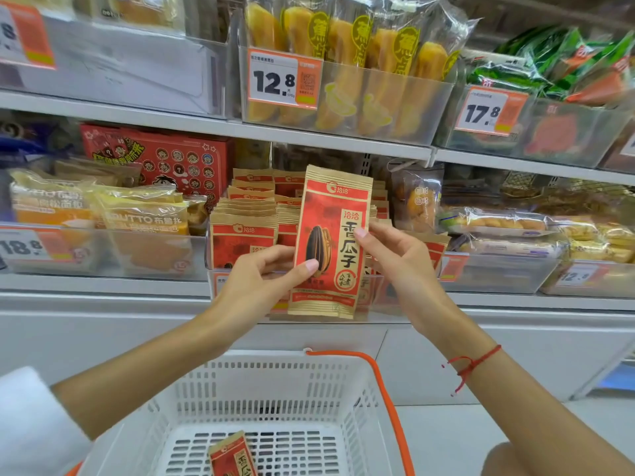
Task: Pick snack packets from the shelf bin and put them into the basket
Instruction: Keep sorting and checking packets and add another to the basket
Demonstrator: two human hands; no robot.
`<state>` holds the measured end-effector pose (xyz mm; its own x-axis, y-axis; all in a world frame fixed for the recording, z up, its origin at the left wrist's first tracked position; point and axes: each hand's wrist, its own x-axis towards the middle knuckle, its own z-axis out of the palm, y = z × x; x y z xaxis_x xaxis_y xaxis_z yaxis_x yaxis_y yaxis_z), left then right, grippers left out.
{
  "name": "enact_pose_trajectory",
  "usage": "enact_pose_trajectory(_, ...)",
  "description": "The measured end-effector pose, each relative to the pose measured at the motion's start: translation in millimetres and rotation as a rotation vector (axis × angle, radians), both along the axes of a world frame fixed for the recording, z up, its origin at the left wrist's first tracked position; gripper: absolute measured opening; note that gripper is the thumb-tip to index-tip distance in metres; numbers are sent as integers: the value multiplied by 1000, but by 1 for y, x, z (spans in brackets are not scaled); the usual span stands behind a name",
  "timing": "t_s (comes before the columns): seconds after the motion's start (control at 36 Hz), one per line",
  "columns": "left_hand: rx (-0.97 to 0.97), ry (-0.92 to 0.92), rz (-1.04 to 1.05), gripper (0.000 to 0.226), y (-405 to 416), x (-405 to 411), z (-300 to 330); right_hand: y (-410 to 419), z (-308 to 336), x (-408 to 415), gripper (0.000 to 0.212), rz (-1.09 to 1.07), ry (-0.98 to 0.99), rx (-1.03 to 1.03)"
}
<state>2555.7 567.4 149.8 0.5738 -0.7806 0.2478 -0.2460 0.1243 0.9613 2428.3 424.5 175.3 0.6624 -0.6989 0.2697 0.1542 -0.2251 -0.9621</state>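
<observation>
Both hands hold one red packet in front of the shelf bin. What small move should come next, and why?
Probably lower the held packet into the white basket below. The left hand and right hand already pinch it clear of the bin, and one packet in the basket already lies there.

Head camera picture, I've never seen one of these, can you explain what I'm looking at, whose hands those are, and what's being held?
There is only one picture, taken by a wide-angle camera worn on a person's head, looking forward and down. No machine is involved: the two bare arms belong to the wearer, who is standing at a shop shelf.

The left hand and right hand together hold one red sunflower seed packet upright, each pinching a side edge. Behind it is the clear shelf bin, full of identical packets. Neighbouring bins hold other wrapped snacks with price tags.

Below the arms sits a white basket with an orange handle. One matching packet in the basket already lies on its floor.
</observation>
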Motion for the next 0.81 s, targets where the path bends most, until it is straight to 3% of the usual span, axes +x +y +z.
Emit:
enact_pose_trajectory(0.11, -3, -26, -30, 28, 0, -2, -1, -2, -1, 0, 17, -37, 29, 52)
enact_pose_trajectory(0.39, 36, -62, -58, 18, -2, 0, -5, -3, -6, 1, 8, -113, 32, -71)
enact_pose_trajectory(0.53, -10, -49, -5, 24, 1, 1, -4, -1, -4, 1, 17, -36, 75, -17)
enact_pose_trajectory(0.61, -83, 35, 86, 30, -1, 1, -3, 2, -6, 2, 36, 100, 152, -10)
enact_pose_trajectory(0.69, -147, 106, 134, 31, -3, 1, 2, 9, -9, 4, 25, 164, 153, -55)
enact_pose_trajectory(0.81, -133, 63, 158, 22, -1, 0, 8, 13, -10, 7, 22, 133, 68, -65)
